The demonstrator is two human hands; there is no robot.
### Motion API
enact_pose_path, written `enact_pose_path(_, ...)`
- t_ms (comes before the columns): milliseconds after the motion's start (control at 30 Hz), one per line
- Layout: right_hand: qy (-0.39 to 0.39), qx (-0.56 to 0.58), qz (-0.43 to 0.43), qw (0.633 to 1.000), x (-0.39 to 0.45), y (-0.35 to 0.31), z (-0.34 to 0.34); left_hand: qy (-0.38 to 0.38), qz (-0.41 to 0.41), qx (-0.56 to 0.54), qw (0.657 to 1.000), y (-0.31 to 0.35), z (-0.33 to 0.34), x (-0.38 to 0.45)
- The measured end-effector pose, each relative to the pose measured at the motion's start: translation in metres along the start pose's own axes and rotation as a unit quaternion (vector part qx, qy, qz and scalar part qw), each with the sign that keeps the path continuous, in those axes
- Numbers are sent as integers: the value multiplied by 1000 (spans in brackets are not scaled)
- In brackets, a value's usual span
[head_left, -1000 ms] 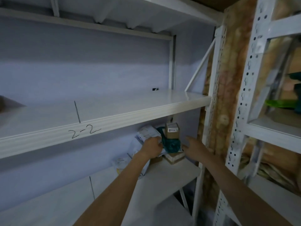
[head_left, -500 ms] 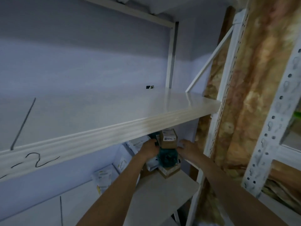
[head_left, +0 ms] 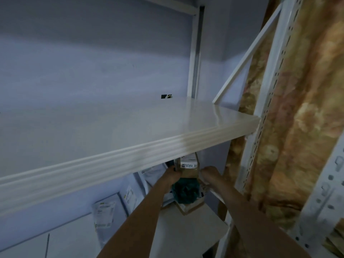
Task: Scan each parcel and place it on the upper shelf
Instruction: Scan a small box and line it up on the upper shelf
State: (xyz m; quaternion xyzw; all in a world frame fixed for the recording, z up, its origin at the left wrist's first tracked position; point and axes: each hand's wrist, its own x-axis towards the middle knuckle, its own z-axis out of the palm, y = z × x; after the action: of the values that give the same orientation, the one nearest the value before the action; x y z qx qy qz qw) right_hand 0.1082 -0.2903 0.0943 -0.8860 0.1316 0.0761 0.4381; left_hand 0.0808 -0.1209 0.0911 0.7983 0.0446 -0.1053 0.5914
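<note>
A small brown box (head_left: 189, 167) with a white label tops a stack on the lower shelf (head_left: 186, 231), partly hidden under the upper shelf's front edge. Below it lie a teal parcel (head_left: 186, 192) and another brown box (head_left: 189, 208). My left hand (head_left: 170, 178) grips the small box's left side with curled fingers. My right hand (head_left: 210, 175) has its fingers bent against the box's right side. The white upper shelf (head_left: 130, 127) runs across the middle of the view with nothing on its visible part.
White mailer bags (head_left: 104, 215) lean against the back wall on the lower shelf, left of the stack. A perforated white upright (head_left: 270, 90) and a diagonal brace (head_left: 245, 58) bound the shelf on the right. A patterned curtain (head_left: 312, 108) and a second rack (head_left: 327, 192) stand further right.
The view has moved closer and tilted up, so the upper shelf now covers the stack's top. My right hand has come in against the small brown box; my left shifted up to it.
</note>
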Motion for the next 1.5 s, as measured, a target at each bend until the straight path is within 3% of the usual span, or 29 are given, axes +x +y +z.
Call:
enact_pose_path(200, -36, 63, -7, 997, 23, -2, 9, 28, -4, -98, 995, 10, 17, 27)
enact_pose_path(367, -6, 139, 0, 990, 37, -13, 15, 39, -64, -117, 990, 9, 19, 31)
enact_pose_path(467, 20, 202, -4, 979, 35, -9, 11, 74, -51, -169, 981, 11, 18, 30)
enact_pose_path(600, -6, 314, -32, 949, 27, -3, 30, 89, -36, -239, 966, 6, 8, 16)
enact_pose_path(767, -115, 414, -61, 901, 2, -12, 77, 121, -45, -239, 962, -27, -26, -14)
enact_pose_path(1133, -343, 372, -115, 855, -111, -60, 213, 197, -55, -190, 960, -98, -146, -171)
enact_pose_path(1500, -439, 246, -189, 843, -308, -115, 343, 322, -50, -222, 919, -186, -262, -379)
